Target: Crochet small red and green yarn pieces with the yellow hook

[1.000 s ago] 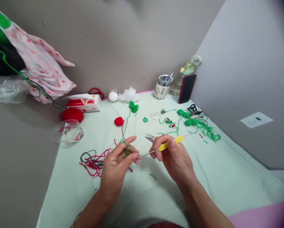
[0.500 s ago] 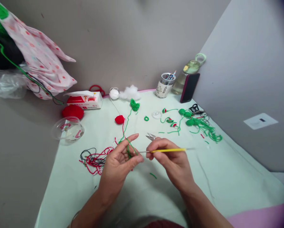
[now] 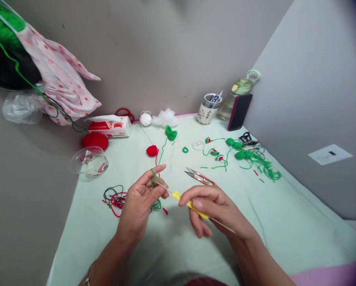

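Note:
Green yarn [image 3: 155, 177] loops over the raised index finger of my left hand [image 3: 142, 194], and the thumb pinches against the other fingers on it. My right hand [image 3: 210, 204] is closed on the yellow handle of a crochet hook [image 3: 178, 195], thumb and index finger along it. The hook's metal tip reaches the yarn at my left fingers; its other end sticks out below my right hand. A green strand runs back to a small green yarn bundle [image 3: 171, 133]. Any small piece between my left fingertips is too small to make out.
Orange-handled snips [image 3: 201, 176] lie just beyond my right hand. Tangled red and black yarn [image 3: 116, 200] is at the left, below a clear plastic tub [image 3: 96, 165]. Green yarn pieces [image 3: 264, 167] lie at the right. Behind stand a pen can [image 3: 206, 113], a phone [image 3: 239, 112] and a bottle [image 3: 227, 105].
My right hand has turned and lowered, tilting the hook from nearly level to slanting, with its tip up at the left. The snips now show more fully. My left hand has shifted slightly left.

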Tool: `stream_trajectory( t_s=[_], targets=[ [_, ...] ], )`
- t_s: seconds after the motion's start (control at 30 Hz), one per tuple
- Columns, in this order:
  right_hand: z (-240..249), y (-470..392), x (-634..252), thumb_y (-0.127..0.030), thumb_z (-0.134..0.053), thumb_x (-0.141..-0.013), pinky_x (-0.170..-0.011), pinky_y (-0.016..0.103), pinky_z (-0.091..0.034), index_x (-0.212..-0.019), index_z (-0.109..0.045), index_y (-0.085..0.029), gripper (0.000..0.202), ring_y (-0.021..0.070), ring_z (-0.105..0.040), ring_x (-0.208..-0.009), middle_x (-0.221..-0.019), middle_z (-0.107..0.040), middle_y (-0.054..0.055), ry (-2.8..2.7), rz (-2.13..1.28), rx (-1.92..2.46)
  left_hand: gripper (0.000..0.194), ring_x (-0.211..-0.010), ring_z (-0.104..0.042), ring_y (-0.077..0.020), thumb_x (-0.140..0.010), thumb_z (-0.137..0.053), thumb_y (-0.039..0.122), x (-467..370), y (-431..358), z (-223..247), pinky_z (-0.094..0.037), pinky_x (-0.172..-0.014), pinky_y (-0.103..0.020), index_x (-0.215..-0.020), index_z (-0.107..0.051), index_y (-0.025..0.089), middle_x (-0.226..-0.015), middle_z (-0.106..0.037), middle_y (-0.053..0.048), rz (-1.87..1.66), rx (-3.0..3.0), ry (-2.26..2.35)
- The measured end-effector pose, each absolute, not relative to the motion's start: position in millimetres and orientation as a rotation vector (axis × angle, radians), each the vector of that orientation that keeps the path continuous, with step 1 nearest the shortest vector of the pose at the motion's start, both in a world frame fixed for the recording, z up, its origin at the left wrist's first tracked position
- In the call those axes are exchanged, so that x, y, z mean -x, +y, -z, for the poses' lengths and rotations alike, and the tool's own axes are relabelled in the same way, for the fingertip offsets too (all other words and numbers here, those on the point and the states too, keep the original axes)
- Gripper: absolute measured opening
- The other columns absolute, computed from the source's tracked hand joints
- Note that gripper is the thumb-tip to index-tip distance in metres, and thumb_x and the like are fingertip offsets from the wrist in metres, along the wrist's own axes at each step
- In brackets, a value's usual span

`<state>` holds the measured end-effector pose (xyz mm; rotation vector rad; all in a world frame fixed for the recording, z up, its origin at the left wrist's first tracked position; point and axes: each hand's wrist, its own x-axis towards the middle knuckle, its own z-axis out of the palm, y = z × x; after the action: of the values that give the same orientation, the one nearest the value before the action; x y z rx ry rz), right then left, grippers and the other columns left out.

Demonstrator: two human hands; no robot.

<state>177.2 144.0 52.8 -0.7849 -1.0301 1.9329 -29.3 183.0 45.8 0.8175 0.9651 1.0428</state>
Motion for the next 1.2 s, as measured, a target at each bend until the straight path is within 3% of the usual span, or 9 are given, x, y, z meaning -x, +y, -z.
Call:
stream_trajectory(
  t_s=[0.1,0.23,0.33,0.43,0.63,0.77,0.97,1.1,1.2],
  targets=[
    [-54,146,-178,-0.054,-0.074,-0.092,-0.048,0.027,-0.048,-0.102,-0.078,-0.017,0.038,0.0159,-0.063,-0.048,-0.073,-0.08,0.008,-0.891,-1.915,0.685,0.039,-0.066,-0.064,-0.008,-0.082,-0.09,0.027,29,180,-45,-0.049,-0.068,-0.021,-0.12,-0.082,0.026,-0.078,-0.067,0.005,-1.032,-0.799,0.961],
    [-52,151,-179,-0.045,-0.088,-0.083,-0.048,0.026,-0.046,-0.098,-0.077,-0.023,0.029,0.0139,-0.058,-0.047,-0.066,-0.075,0.001,-0.816,-1.559,0.761,0.047,-0.068,-0.061,-0.0102,-0.079,-0.09,0.023,26,177,-45,-0.049,-0.067,-0.022,-0.125,-0.078,0.024,-0.074,-0.066,0.005,-1.021,-0.866,0.997],
    [-46,153,-177,-0.055,-0.083,-0.088,-0.05,0.026,-0.041,-0.083,-0.078,-0.021,0.034,0.0115,-0.049,-0.047,-0.052,-0.061,-0.002,-0.897,-1.203,0.917,0.052,-0.07,-0.058,-0.0119,-0.077,-0.09,0.021,24,176,-46,-0.047,-0.065,-0.023,-0.128,-0.076,0.02,-0.073,-0.064,0.005,-0.985,-0.943,1.038],
    [-42,151,-173,-0.06,-0.07,-0.098,-0.057,0.031,-0.047,-0.086,-0.083,-0.022,0.042,0.0155,-0.056,-0.059,-0.066,-0.068,0.003,-1.034,-1.005,0.962,0.054,-0.069,-0.055,-0.0132,-0.077,-0.089,0.024,22,177,-45,-0.047,-0.064,-0.025,-0.129,-0.076,0.019,-0.073,-0.063,0.004,-0.926,-0.985,1.044],
    [-48,140,-166,-0.041,-0.06,-0.108,-0.074,0.037,-0.057,-0.104,-0.084,-0.026,0.028,0.0225,-0.071,-0.082,-0.083,-0.077,0.007,-1.479,-0.706,0.907,0.054,-0.071,-0.057,-0.0146,-0.073,-0.092,0.025,20,177,-40,-0.047,-0.067,-0.027,-0.125,-0.078,0.021,-0.074,-0.063,0.003,-0.804,-0.972,0.995],
    [-53,138,-167,-0.037,-0.055,-0.11,-0.072,0.037,-0.056,-0.105,-0.079,-0.024,0.028,0.0223,-0.071,-0.079,-0.086,-0.078,0.008,-1.63,-0.538,0.907,0.049,-0.07,-0.057,-0.0144,-0.072,-0.093,0.025,21,177,-40,-0.045,-0.068,-0.027,-0.12,-0.081,0.022,-0.073,-0.064,0.003,-0.748,-0.979,0.953],
    [-50,143,-170,-0.043,-0.06,-0.107,-0.064,0.033,-0.053,-0.081,-0.07,-0.022,0.034,0.0169,-0.065,-0.064,-0.072,-0.07,0.002,-1.307,-0.948,0.965,0.034,-0.068,-0.056,-0.0142,-0.077,-0.091,0.028,26,176,-42,-0.043,-0.068,-0.028,-0.11,-0.087,0.023,-0.074,-0.067,0.001,-0.601,-1.019,0.844],
    [-46,148,-171,-0.042,-0.075,-0.099,-0.064,0.028,-0.053,-0.086,-0.069,-0.022,0.024,0.0119,-0.064,-0.06,-0.079,-0.068,-0.002,-1.068,-1.4,0.844,0.032,-0.07,-0.063,-0.0149,-0.079,-0.092,0.033,27,176,-42,-0.048,-0.073,-0.029,-0.11,-0.087,0.025,-0.076,-0.069,0.0,-0.65,-0.923,0.77],
    [-45,148,-171,-0.043,-0.074,-0.098,-0.07,0.029,-0.054,-0.092,-0.073,-0.022,0.022,0.0144,-0.067,-0.073,-0.089,-0.069,0.001,-1.035,-1.41,0.837,0.034,-0.065,-0.064,-0.0134,-0.075,-0.096,0.038,25,177,-44,-0.047,-0.069,-0.026,-0.105,-0.088,0.025,-0.071,-0.067,0.001,-0.757,-0.825,0.749]
  ],
)
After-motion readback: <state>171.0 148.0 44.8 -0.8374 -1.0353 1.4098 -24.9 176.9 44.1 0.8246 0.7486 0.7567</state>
